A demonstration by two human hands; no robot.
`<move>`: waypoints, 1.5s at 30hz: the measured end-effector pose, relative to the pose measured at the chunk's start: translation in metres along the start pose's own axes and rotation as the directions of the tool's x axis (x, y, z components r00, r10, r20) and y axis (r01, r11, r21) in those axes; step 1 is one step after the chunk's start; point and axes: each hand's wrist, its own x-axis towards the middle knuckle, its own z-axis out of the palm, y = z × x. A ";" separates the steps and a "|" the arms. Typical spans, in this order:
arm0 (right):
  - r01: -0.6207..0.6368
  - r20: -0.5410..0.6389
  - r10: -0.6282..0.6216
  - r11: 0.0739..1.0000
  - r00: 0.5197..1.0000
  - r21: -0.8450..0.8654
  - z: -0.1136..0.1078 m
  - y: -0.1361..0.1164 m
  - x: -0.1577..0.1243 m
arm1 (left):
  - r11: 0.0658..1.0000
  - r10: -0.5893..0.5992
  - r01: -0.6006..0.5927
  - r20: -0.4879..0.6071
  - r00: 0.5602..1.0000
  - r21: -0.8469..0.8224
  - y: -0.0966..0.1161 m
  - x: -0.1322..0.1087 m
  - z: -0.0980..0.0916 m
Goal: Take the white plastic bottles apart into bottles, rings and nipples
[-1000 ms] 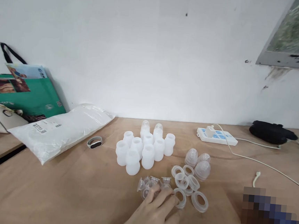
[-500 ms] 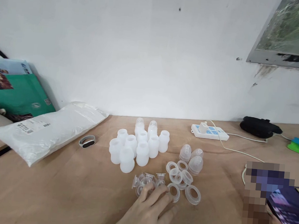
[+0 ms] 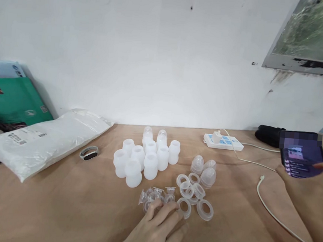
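Observation:
My left hand point(image 3: 159, 228) rests palm down at the front of the table, its fingers bent and spread. The fingertips reach the edge of a cluster of clear bottle nipples point(image 3: 154, 197); the thumb is hidden. My right hand point(image 3: 300, 186) is raised at the right, wrapped around a smartphone point(image 3: 302, 156) with a lit screen. Translucent screw rings point(image 3: 205, 210) lie right of the nipples, and three clear domed caps point(image 3: 208, 178) stand behind them. Several milky-white baby bottles point(image 3: 151, 166) stand upright further back, two of them with clear caps on top.
A white power strip point(image 3: 224, 142) with a plug lies near the wall. A cable point(image 3: 270, 213) curves across the right side. At the left are a fitness band point(image 3: 89, 153), a white plastic parcel point(image 3: 47, 137) and a green bag point(image 3: 19, 101). A black case point(image 3: 267, 136) sits behind the phone.
My right hand has lifted the phone up and away from the tabletop at the lower right, baring the cable end. My left hand stays by the nipples. The view has shifted slightly.

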 end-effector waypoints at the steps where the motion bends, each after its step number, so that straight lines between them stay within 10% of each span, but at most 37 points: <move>1: -0.005 -0.022 0.005 1.000 1.000 0.003 0.007 -0.003 0.008 | 1.000 0.004 -0.004 -0.002 1.000 0.001 0.000 0.000 0.000; 19: 0.179 -0.094 -0.164 0.968 0.982 0.174 0.059 -0.052 0.043 | 0.997 0.045 -0.044 -0.018 0.999 0.065 0.002 -0.001 0.002; 45: 0.360 -0.385 -0.269 0.914 0.883 0.188 0.029 -0.072 0.043 | 0.996 0.066 -0.064 -0.033 0.997 0.064 0.002 -0.005 0.010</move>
